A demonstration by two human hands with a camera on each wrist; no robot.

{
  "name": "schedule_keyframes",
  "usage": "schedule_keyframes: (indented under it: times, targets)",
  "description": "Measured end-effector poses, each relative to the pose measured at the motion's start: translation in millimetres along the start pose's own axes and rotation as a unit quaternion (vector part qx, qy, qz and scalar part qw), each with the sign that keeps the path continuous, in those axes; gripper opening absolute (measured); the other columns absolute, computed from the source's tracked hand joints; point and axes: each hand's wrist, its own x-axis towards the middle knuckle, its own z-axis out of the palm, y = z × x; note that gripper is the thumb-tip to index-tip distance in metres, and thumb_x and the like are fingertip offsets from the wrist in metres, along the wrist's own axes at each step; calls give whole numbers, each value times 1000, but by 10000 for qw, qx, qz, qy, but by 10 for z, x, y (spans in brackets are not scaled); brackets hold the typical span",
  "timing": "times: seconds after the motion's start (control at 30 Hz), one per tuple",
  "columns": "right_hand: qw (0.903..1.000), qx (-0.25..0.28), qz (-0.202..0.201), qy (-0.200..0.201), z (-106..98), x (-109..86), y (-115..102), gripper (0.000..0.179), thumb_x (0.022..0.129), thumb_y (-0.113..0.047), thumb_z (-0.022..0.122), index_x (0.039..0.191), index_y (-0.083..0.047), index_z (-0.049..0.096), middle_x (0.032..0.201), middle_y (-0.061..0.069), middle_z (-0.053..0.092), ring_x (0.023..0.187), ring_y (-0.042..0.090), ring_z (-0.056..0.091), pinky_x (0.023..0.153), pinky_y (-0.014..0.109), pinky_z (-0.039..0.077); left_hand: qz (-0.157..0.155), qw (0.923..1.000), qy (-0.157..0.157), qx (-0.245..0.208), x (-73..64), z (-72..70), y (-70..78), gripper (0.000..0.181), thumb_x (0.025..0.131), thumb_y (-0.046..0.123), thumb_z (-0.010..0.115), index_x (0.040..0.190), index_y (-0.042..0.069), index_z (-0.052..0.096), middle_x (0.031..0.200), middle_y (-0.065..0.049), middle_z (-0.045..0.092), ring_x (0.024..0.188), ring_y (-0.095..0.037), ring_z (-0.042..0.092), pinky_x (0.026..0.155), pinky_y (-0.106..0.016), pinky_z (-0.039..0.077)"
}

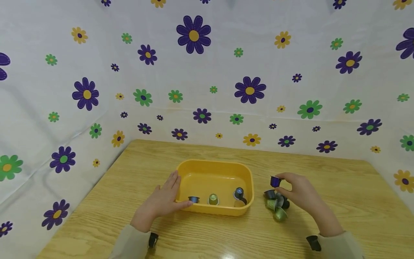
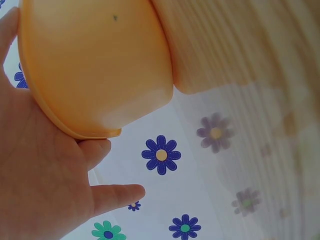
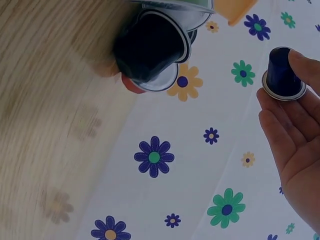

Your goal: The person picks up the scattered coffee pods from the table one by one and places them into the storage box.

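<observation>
My right hand (image 1: 305,196) pinches a dark blue coffee capsule (image 1: 275,181) between thumb and fingers, raised above a small pile. In the right wrist view the capsule (image 3: 284,72) has its silver rim resting against the fingers. Beneath it lie several capsules, among them a green capsule (image 1: 280,214) and a dark capsule (image 1: 269,194). My left hand (image 1: 161,201) rests against the left end of a yellow tray (image 1: 213,209), fingers extended and thumb along the front rim. Inside the tray are a green capsule (image 1: 213,199), a blue capsule (image 1: 239,192) and others, partly hidden by the front wall.
The tray and pile stand on a wood-grain table (image 1: 339,180). A white flower-print sheet (image 1: 220,64) hangs behind the table and along its sides. The pile sits just right of the tray. Small black devices show at both sleeves.
</observation>
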Motion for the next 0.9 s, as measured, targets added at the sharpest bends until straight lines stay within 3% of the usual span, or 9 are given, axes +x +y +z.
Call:
schedule_keyframes:
  times: [0.27,0.57,0.9]
  targets:
    - [9991,403,-130,-100,86,72,-122,27,76,-8,69,101,-2,63,97,10,63,89,27,59,69,39,49,-56,10000,2,29,0,-8,19,99,78,65,44,139,-6,12,146,-18,1,132,-29,4,94,-62,15]
    - [9983,448,-243,-297,196,226,-283,27,78,-12,68,103,-4,63,100,7,63,95,26,57,79,43,45,-83,10000,-28,-6,-7,-22,30,98,79,63,46,139,-6,12,146,-18,1,132,-29,3,94,-62,15]
    - [9969,541,-381,-425,353,428,-371,26,79,-13,67,102,-2,62,100,8,63,95,28,57,81,43,45,-69,10000,26,-35,-9,-22,18,97,79,63,47,139,-6,12,146,-17,1,132,-28,3,95,-62,14]
